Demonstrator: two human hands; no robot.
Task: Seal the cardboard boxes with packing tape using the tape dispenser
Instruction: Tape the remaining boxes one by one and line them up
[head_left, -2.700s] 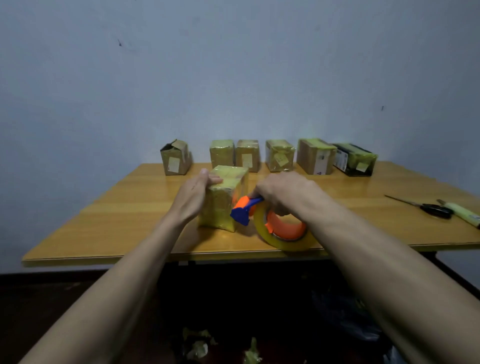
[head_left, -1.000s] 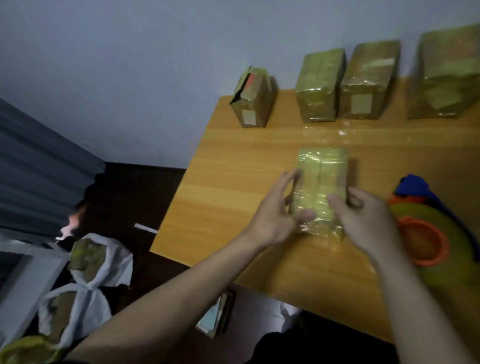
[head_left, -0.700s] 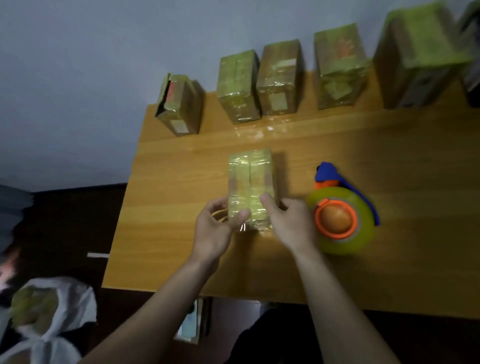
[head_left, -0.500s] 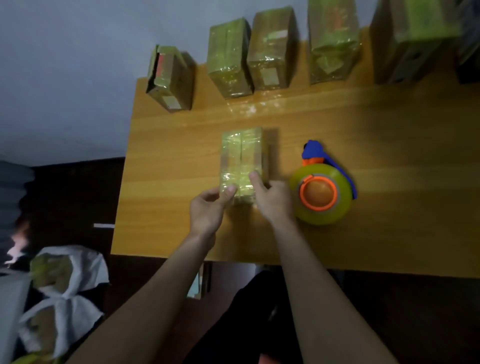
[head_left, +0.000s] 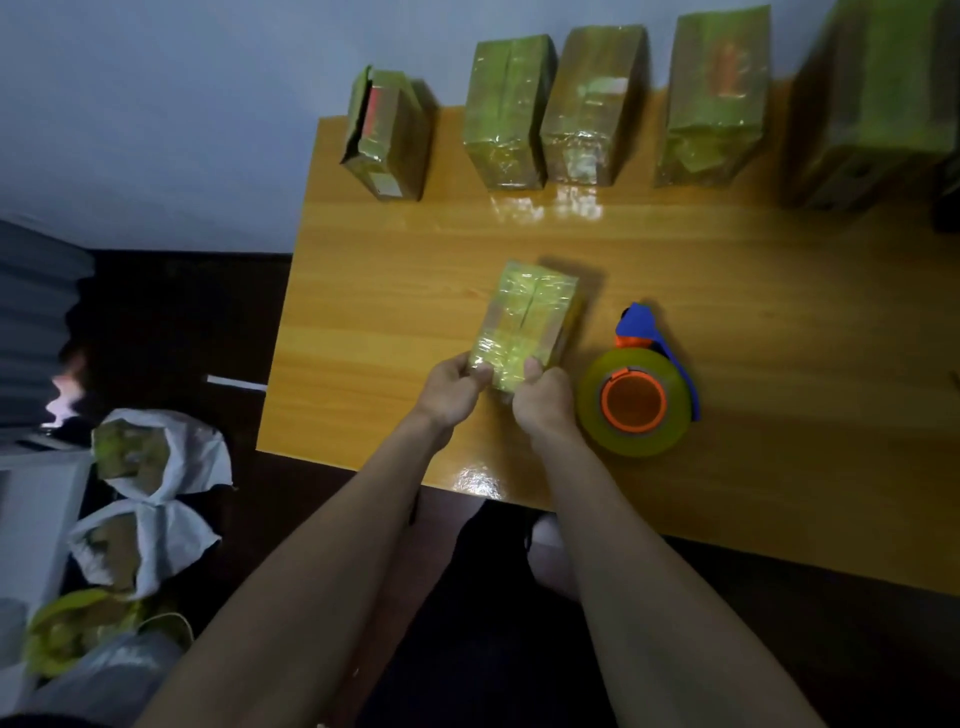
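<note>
The taped box (head_left: 524, 322) is lying near the front left of the table (head_left: 779, 312), both hands gripping its near end: the left hand (head_left: 453, 391) and right hand (head_left: 540, 402) are each pinching it with a thumb on top. The dispenser (head_left: 640, 396) is lying just right of the right hand. Five more boxes (head_left: 506, 111), seemingly taped, are lining the far edge.

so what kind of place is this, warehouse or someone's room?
Looks like a makeshift home packing station, not a warehouse: one wooden table against a plain wall, a row of taped cardboard boxes, a tape dispenser, and white sacks of parcels on the floor.
</note>
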